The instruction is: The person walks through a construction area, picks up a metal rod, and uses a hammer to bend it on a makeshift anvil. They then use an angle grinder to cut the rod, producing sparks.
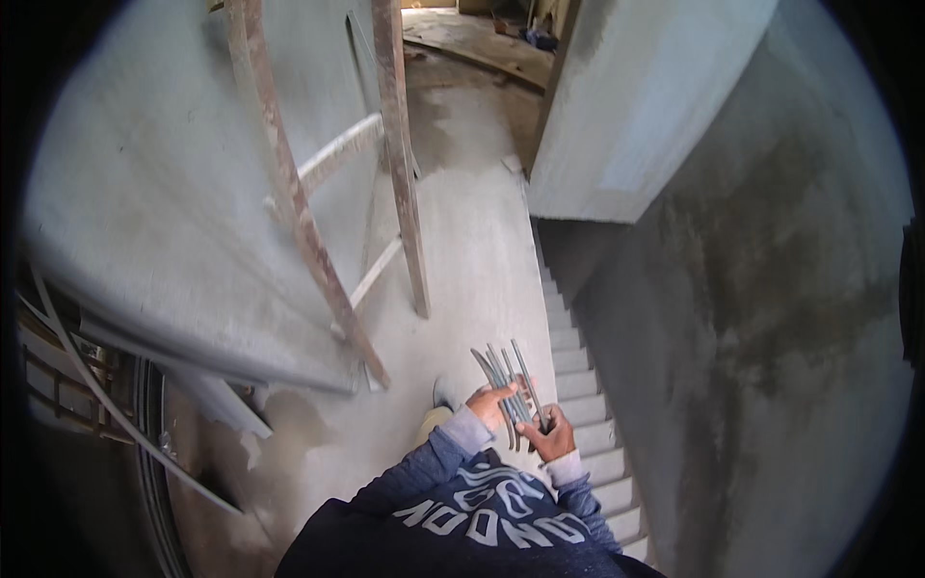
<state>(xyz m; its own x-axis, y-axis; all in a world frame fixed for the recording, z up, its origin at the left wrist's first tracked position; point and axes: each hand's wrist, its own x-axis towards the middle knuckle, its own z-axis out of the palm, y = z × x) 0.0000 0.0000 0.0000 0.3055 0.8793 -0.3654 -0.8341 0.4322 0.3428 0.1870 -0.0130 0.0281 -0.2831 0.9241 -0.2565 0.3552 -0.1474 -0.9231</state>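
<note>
My left hand and my right hand are close together in front of my chest, both closed around a small bunch of thin grey metal rods. The rods fan out upward from my fingers. My dark blue sleeves with grey cuffs come in from the lower edge. One shoe shows on the concrete floor just left of my hands.
A rough wooden ladder leans against the grey plastered wall at left. A concrete staircase drops away on the right beside a stained wall. Pipes and cables run at lower left. Debris lies in the far doorway.
</note>
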